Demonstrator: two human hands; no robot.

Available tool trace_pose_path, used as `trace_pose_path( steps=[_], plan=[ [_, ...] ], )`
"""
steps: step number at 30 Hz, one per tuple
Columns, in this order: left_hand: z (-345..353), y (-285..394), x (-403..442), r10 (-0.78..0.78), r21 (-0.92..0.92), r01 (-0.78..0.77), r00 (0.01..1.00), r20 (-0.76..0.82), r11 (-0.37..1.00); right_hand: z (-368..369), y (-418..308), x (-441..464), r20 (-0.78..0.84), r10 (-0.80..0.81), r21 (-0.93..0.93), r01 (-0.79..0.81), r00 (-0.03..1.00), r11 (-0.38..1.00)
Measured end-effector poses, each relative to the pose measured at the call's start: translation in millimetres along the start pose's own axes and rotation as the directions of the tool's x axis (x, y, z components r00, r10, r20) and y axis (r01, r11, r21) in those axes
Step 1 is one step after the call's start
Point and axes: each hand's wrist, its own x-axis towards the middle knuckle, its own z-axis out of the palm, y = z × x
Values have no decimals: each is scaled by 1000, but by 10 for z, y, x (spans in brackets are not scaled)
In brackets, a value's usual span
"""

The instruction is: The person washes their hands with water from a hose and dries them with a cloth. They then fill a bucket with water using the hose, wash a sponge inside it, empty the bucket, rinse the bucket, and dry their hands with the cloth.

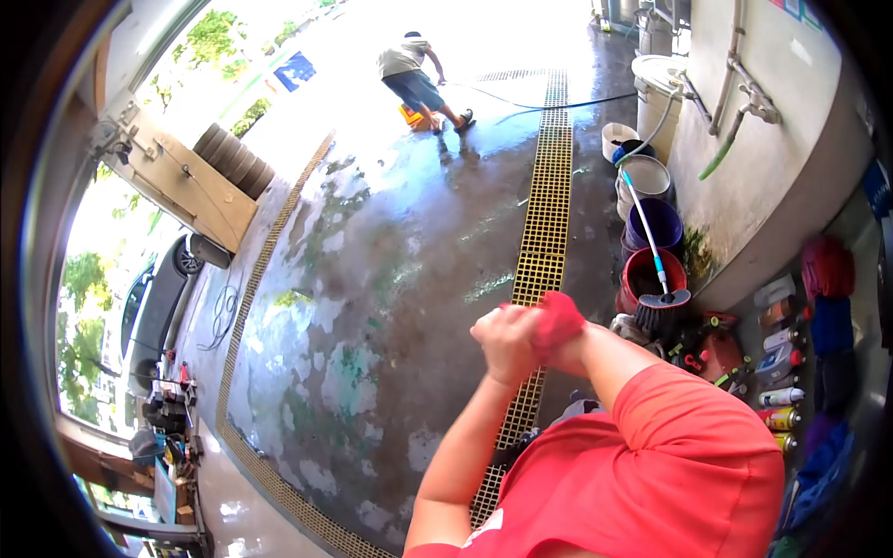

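In front of my chest both hands come together over the wet floor [372,279]. My left hand [508,340] is closed in a fist, its fingers pressed against a bunched red cloth [560,321]. Most of my right hand [564,352] is hidden by this cloth, which bulges over its fingers and looks gripped between the two hands. How the cloth's ends run cannot be made out. A yellow floor grating [544,232] passes below my hands.
A red bucket [684,268] with a long-handled brush [648,232] stands right, before several more buckets. Bottles [779,397] line the right side. Ahead, a person [409,70] bends near a hose [595,100]. Stacked tires [233,160] and a car [158,302] are left.
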Motion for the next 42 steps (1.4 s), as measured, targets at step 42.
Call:
trace_pose_path(
  steps=[42],
  plan=[
    [7, 832, -288, -207, -301, 188, 978, -34, 935, -504, 626, 622, 126, 632, 893, 190, 764, -408]
  ],
)
